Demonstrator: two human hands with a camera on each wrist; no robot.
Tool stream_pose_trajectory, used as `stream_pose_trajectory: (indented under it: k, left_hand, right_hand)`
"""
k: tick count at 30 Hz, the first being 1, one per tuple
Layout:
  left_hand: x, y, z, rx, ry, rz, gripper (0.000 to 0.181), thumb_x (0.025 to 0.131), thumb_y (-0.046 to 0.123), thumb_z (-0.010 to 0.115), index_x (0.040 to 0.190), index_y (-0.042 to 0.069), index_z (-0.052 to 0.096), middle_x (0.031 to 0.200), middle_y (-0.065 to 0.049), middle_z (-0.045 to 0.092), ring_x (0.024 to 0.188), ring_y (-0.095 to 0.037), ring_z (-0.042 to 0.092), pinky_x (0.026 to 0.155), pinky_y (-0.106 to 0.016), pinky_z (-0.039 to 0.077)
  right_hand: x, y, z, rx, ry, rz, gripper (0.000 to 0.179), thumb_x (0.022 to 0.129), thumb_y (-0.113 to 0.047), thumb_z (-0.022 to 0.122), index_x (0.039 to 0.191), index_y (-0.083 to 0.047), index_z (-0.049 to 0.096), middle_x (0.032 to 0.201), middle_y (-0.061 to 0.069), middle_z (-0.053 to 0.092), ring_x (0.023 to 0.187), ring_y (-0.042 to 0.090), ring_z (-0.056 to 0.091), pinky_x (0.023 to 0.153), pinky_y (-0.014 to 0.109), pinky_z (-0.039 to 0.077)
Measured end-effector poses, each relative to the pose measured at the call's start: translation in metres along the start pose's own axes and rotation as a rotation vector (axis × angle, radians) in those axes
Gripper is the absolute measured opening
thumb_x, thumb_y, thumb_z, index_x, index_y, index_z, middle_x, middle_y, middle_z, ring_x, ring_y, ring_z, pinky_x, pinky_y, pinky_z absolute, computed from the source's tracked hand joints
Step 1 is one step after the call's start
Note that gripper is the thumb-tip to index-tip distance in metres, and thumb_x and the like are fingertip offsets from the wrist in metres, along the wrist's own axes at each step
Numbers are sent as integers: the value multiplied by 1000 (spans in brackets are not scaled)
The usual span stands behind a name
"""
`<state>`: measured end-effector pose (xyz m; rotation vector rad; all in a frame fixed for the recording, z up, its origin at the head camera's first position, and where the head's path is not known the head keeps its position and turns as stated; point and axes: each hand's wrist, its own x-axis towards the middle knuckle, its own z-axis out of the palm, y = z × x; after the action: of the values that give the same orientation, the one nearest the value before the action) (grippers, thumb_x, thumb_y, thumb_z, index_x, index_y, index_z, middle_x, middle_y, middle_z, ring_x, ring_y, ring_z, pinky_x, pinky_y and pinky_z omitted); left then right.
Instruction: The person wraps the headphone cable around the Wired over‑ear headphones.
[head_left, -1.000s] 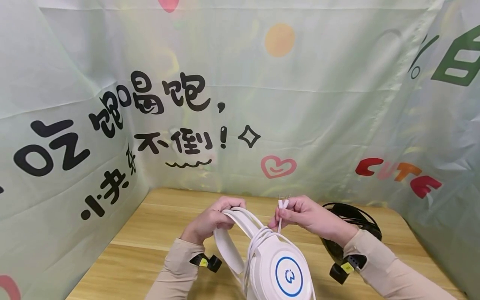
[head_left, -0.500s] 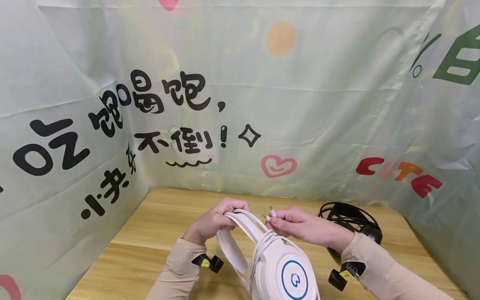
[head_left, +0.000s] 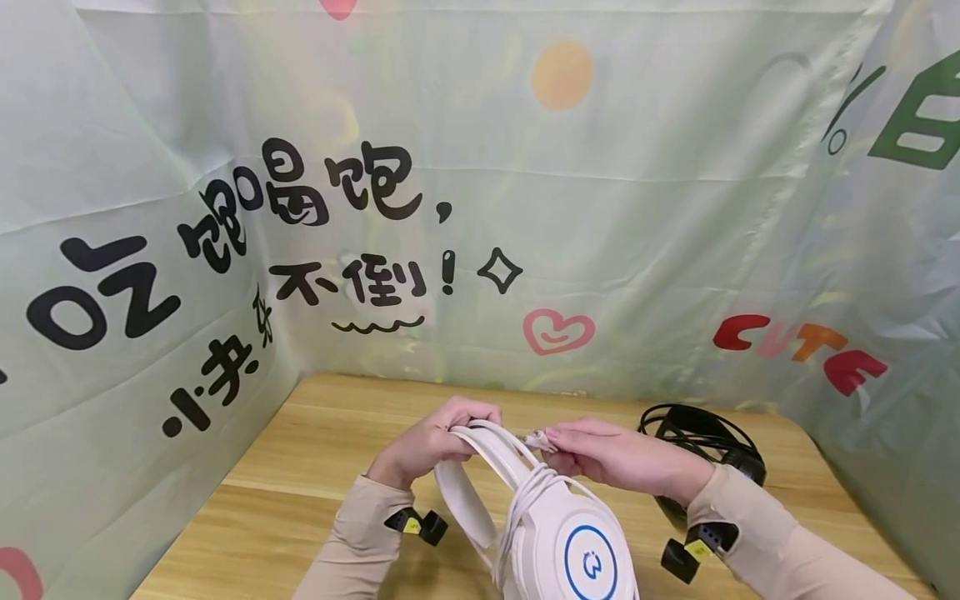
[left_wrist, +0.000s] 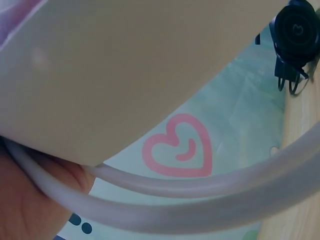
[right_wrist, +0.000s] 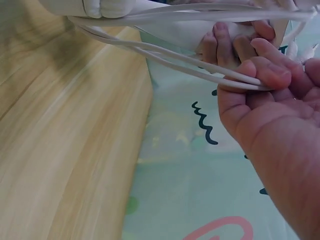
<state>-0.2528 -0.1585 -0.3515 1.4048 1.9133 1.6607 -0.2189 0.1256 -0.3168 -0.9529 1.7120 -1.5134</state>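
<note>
White headphones (head_left: 551, 525) with a blue ring on the ear cup are held up over the table, tilted. My left hand (head_left: 435, 437) grips them by the headband (left_wrist: 125, 75). White cable (head_left: 525, 492) is wound in several turns around the headband's side, just above the ear cup. My right hand (head_left: 611, 454) pinches the cable's end beside the band, its two small plugs (head_left: 536, 440) pointing left towards the headband. In the right wrist view, two strands of white cable (right_wrist: 175, 62) run into the curled fingers of that hand.
Black headphones (head_left: 742, 458) with a coiled black cable lie on the wooden table (head_left: 300, 500) at the back right, partly behind my right forearm. A printed cloth (head_left: 637, 250) hangs close around the table's back and sides.
My right hand has come down and slightly left, closer to the headband. The plugs pointed up and now point left. The white headphones have shifted slightly right in my left hand.
</note>
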Motion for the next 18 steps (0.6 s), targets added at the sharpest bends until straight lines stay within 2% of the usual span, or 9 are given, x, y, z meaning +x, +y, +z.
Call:
stream_pose_trajectory:
  k: [4, 5, 10, 11, 14, 18]
  left_hand:
    - [0, -1, -1, 2, 2, 6, 19, 69, -2, 45, 85, -4, 55, 73, -2, 48, 72, -10, 47, 72, -20, 43]
    - [0, -1, -1, 2, 2, 6, 18, 69, -2, 45, 85, -4, 55, 73, -1, 48, 72, -9, 47, 72, -20, 43]
    - [0, -2, -1, 2, 9, -3, 15, 71, 1, 47, 84, -3, 55, 72, -2, 46, 71, -10, 46, 71, -22, 43]
    - [1, -3, 0, 1, 10, -3, 15, 71, 0, 47, 84, -3, 55, 72, -2, 46, 71, -10, 46, 71, -22, 43]
    - [1, -2, 0, -5, 9, -8, 16, 70, -1, 47, 83, -3, 54, 72, 1, 47, 71, -9, 45, 71, -21, 43]
    - [1, -2, 0, -12, 5, -26, 17, 69, -2, 46, 84, -4, 54, 73, 7, 50, 72, -10, 47, 72, -20, 44]
  right_hand:
    - [0, 3, -5, -58, -6, -35, 32, 119, -22, 35, 119, -2, 61, 87, -3, 45, 82, 8, 44, 80, 21, 43]
    - [1, 4, -6, -80, -3, -33, 33, 118, -21, 37, 124, 0, 62, 89, -3, 50, 83, 7, 47, 81, 21, 45]
    - [0, 6, -8, -198, 41, -16, 36, 115, -18, 48, 141, 1, 65, 111, -3, 74, 98, 4, 64, 91, 24, 56]
    - [0, 6, -8, -214, 44, -11, 36, 115, -18, 49, 142, 1, 65, 118, -2, 75, 103, 5, 67, 95, 25, 57]
    - [-1, 4, -8, -261, 39, -8, 37, 115, -18, 49, 145, -2, 64, 126, 2, 76, 109, 7, 69, 98, 26, 57]
    - [-2, 0, -7, -322, 7, -15, 38, 115, -18, 47, 148, -6, 63, 132, 8, 75, 111, 8, 69, 99, 26, 56]
